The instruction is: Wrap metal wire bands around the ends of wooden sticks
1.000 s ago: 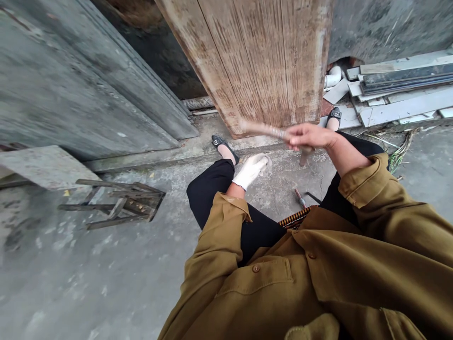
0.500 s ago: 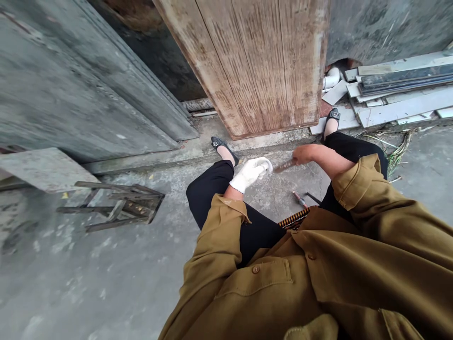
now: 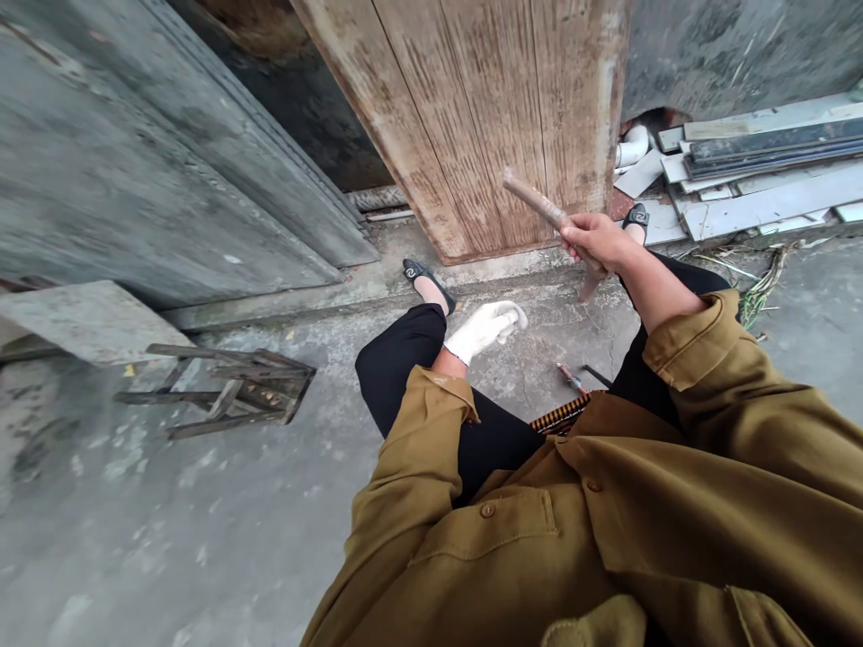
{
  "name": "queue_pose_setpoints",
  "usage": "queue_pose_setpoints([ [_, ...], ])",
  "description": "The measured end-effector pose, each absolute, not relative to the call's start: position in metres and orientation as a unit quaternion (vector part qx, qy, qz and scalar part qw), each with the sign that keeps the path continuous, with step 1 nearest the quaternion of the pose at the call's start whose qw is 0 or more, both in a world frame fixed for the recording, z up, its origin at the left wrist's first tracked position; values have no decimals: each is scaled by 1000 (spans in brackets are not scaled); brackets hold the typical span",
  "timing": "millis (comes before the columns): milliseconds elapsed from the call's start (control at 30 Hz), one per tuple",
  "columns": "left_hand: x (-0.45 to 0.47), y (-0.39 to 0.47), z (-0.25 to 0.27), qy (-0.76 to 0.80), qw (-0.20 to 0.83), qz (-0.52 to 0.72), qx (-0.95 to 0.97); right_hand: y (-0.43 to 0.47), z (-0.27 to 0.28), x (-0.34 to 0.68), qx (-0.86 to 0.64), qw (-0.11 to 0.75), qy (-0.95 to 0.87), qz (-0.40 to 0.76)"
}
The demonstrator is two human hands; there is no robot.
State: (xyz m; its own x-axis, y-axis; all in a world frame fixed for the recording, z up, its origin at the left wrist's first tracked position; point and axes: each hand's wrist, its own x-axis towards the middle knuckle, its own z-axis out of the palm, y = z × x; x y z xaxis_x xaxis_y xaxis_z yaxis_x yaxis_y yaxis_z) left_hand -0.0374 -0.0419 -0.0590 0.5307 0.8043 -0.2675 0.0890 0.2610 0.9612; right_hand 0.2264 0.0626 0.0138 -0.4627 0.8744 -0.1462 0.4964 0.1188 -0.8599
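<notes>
My left hand (image 3: 484,330), in a white glove, hangs low over the concrete floor between my knees. Its fingers are curled round, and whatever they may hold is hidden. My right hand (image 3: 597,241) is bare and closed round a brown wooden stick (image 3: 536,198). The stick slants up to the left in front of a wooden plank panel (image 3: 499,117), and a short brown piece shows below the fist. On the floor near my lap lie a reddish-handled tool (image 3: 572,377) and a thin dark rod (image 3: 597,376).
A small wooden stool (image 3: 229,395) lies tipped over at left, near a pale board (image 3: 87,319). Stacked white strips (image 3: 769,171) and a white pipe (image 3: 632,146) are at the right by the wall. A low concrete ledge (image 3: 378,270) runs along the panel's foot.
My right hand has risen and turned, swinging the stick from near my left glove to pointing up and left. My left hand has shifted slightly right.
</notes>
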Motion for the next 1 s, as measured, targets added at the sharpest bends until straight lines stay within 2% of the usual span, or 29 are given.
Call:
queue_pose_setpoints([
  [100, -37, -46, -54, 374, 717, 225, 544, 66, -3, 218, -579, 51, -762, 284],
  [200, -42, -48, -47, 375, 718, 246, 532, 60, -14, 205, -548, -127, -800, 208],
  [333, -48, -47, -44, 399, 694, 302, 517, 48, -22, 194, -430, -250, -837, 228],
  [467, -51, -41, -48, 438, 643, 360, 515, 37, -26, 195, -291, -348, -792, 408],
  [567, -53, -37, -51, 456, 619, 393, 504, 33, -21, 198, -240, -331, -741, 533],
  [633, -54, -35, -51, 463, 615, 405, 493, 33, -15, 201, -228, -297, -739, 561],
  [700, -56, -35, -50, 464, 616, 410, 487, 36, -10, 203, -247, -281, -755, 539],
  [800, -57, -34, -50, 466, 615, 394, 500, 39, -10, 204, -307, -277, -810, 416],
  [867, -58, -34, -51, 477, 606, 376, 513, 39, -8, 204, -315, -285, -820, 383],
  [933, -59, -33, -52, 487, 596, 362, 525, 36, -2, 204, -264, -298, -792, 463],
  [1000, -57, -33, -55, 495, 584, 358, 534, 32, 10, 206, -181, -260, -749, 582],
])
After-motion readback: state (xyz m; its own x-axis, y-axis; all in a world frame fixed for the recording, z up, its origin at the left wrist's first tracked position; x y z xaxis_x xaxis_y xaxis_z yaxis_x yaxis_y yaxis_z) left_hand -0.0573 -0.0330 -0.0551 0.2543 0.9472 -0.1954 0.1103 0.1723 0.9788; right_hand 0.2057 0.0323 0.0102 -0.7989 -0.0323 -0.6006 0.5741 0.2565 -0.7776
